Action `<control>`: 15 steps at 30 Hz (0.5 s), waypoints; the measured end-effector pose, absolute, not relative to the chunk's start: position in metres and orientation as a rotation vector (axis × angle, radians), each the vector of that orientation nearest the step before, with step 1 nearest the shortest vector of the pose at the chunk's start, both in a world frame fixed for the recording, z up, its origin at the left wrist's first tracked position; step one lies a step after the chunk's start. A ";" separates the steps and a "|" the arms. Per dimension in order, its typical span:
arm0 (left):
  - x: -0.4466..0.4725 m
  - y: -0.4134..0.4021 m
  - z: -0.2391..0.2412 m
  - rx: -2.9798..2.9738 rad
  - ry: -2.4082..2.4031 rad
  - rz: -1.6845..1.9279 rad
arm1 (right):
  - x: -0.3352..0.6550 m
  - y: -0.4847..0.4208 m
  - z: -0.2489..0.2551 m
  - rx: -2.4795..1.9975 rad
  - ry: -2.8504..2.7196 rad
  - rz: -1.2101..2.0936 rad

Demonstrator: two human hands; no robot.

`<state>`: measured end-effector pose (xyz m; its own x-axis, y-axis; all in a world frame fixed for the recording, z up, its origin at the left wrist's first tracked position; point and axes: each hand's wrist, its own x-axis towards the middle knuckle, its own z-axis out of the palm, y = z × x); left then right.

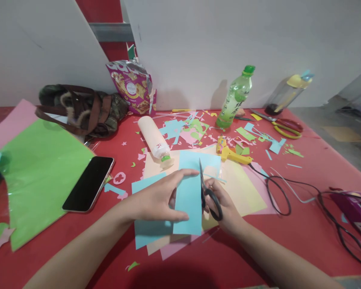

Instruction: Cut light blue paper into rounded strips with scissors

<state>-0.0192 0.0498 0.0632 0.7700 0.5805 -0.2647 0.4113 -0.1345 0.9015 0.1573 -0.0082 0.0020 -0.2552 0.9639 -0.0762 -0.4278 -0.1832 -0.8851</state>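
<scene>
My left hand [158,196] pinches a light blue paper sheet [190,204] along its left side, thumb under and fingers over it. My right hand [224,206] is closed in the black handles of a pair of scissors [207,192], whose blades point away from me along the sheet's right edge. Beneath lie more sheets in blue, cream, yellow [243,188] and pink on the red table [289,237].
A black phone [88,183] lies on a green sheet [45,172] at left. A glue bottle [154,139], yellow glue gun [233,154] with black cable [289,196], green drink bottle [236,97], red-handled scissors [281,124], snack bag [132,86], handbag [81,108] and paper scraps surround them.
</scene>
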 end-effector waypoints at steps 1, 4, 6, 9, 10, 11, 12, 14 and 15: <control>-0.019 0.050 0.063 1.762 0.778 0.172 | 0.157 -0.008 0.002 -0.830 -0.940 1.664; -0.020 0.051 0.064 1.775 0.784 0.159 | 0.156 -0.008 0.002 -0.848 -0.931 1.660; -0.020 0.051 0.066 1.790 0.787 0.149 | 0.157 -0.008 0.003 -0.873 -0.933 1.659; -0.021 0.052 0.069 1.809 0.790 0.128 | 0.157 -0.009 0.004 -0.896 -0.935 1.673; -0.021 0.052 0.070 1.814 0.792 0.120 | 0.157 -0.009 0.004 -0.898 -0.938 1.679; -0.022 0.052 0.070 1.815 0.793 0.112 | 0.157 -0.008 0.005 -0.901 -0.942 1.682; -0.022 0.052 0.071 1.815 0.794 0.104 | 0.158 -0.008 0.005 -0.902 -0.948 1.681; -0.024 0.053 0.072 1.796 0.794 0.082 | 0.157 -0.007 0.006 -0.900 -0.953 1.679; -0.025 0.053 0.072 1.790 0.794 0.072 | 0.157 -0.007 0.007 -0.896 -0.954 1.680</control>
